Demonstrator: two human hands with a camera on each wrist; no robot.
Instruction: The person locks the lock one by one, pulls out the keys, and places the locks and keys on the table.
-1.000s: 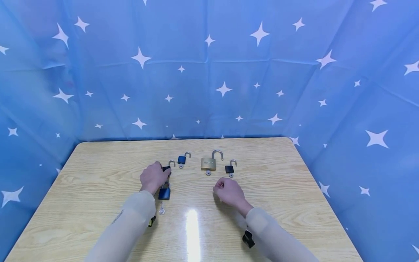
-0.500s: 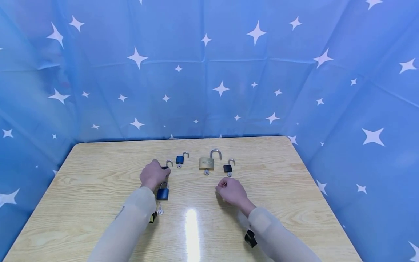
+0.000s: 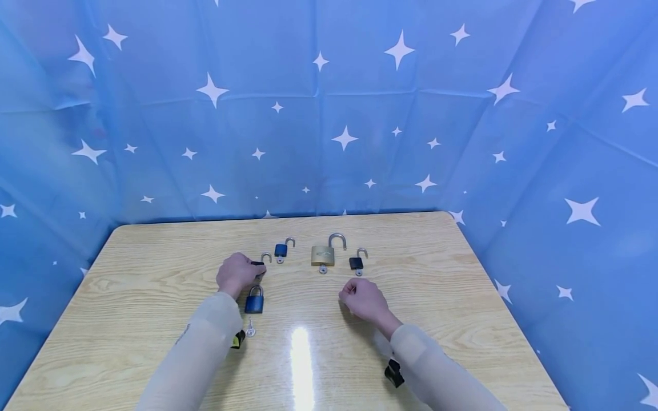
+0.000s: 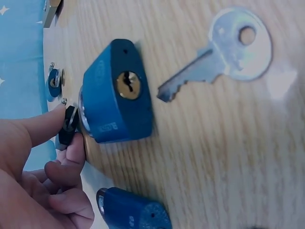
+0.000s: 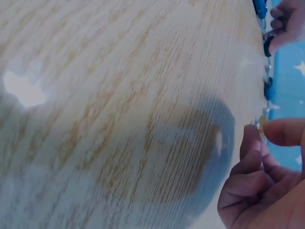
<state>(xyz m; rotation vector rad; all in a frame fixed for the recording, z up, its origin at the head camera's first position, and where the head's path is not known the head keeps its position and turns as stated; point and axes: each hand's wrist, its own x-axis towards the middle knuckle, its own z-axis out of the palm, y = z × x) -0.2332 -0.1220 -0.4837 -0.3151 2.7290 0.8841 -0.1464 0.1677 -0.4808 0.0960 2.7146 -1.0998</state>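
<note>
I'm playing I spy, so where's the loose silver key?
In the head view, the silver key lies left of centre on the wooden table, in front of a blue padlock, beside the left sleeve.
</note>
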